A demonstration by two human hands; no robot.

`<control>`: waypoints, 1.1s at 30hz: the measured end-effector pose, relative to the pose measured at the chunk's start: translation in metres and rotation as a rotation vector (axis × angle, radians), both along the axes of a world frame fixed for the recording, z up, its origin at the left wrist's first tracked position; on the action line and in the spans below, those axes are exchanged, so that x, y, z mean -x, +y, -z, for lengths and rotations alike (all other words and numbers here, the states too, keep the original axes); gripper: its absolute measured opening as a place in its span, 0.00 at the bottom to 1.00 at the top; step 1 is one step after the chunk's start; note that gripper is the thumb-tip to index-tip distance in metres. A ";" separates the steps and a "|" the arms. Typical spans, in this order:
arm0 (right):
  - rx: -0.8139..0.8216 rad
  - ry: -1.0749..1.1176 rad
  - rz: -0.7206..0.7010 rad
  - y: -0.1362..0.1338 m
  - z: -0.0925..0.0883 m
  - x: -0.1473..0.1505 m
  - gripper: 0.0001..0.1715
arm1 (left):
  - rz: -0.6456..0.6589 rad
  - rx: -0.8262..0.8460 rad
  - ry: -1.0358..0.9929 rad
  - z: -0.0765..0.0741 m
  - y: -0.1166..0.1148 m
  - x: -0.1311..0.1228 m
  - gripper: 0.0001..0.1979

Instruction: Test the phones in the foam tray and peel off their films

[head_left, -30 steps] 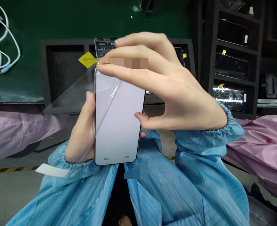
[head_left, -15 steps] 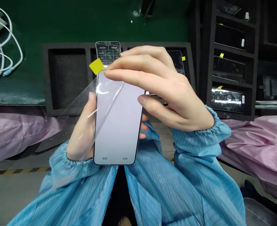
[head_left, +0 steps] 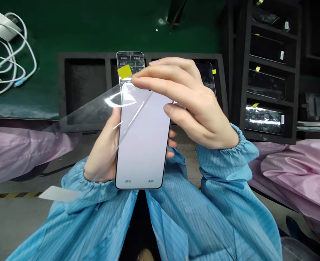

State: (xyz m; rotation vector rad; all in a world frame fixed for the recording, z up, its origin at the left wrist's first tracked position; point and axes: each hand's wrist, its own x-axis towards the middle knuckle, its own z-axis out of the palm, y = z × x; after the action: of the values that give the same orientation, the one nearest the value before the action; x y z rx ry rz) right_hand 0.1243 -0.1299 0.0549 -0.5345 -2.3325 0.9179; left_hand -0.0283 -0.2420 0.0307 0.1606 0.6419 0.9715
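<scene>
My left hand [head_left: 102, 152] grips a phone [head_left: 143, 145] upright by its edges; the screen glows pale lilac with small characters at the bottom. A clear protective film [head_left: 94, 116] with a yellow pull tab [head_left: 124, 71] is partly peeled off the screen and hangs out to the left. My right hand [head_left: 187, 101] reaches over the phone's top, fingers together and pressed on the film at the upper edge, thumb curled underneath. Both arms wear blue striped sleeves.
A black foam tray [head_left: 86, 87] with slots lies behind, holding another lit phone [head_left: 131, 61]. A black rack [head_left: 269, 69] of film-covered phones stands at right. White cables [head_left: 7, 65] lie on the green mat at left. Pink fabric [head_left: 298, 174] lies on both sides.
The phone and both hands have drifted slightly right in view. The right thumb folded in toward the fingers, and the yellow tab moved right, closer over the phone's top edge.
</scene>
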 end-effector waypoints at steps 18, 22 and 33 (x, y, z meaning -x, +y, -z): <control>-0.135 -0.086 -0.071 0.004 0.020 -0.007 0.24 | -0.037 0.010 -0.131 0.002 -0.001 -0.005 0.39; -0.141 -0.105 -0.068 0.004 0.020 -0.008 0.24 | -0.034 0.027 -0.105 0.003 0.000 -0.006 0.42; -0.228 -0.043 -0.090 0.009 0.029 -0.008 0.24 | -0.060 0.054 -0.040 0.006 0.004 -0.008 0.44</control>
State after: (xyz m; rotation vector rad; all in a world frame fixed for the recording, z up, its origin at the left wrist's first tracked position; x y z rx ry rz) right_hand 0.1319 -0.1204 0.0260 -0.3610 -2.4763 0.6728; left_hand -0.0207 -0.2382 0.0251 0.0746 0.6389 1.0113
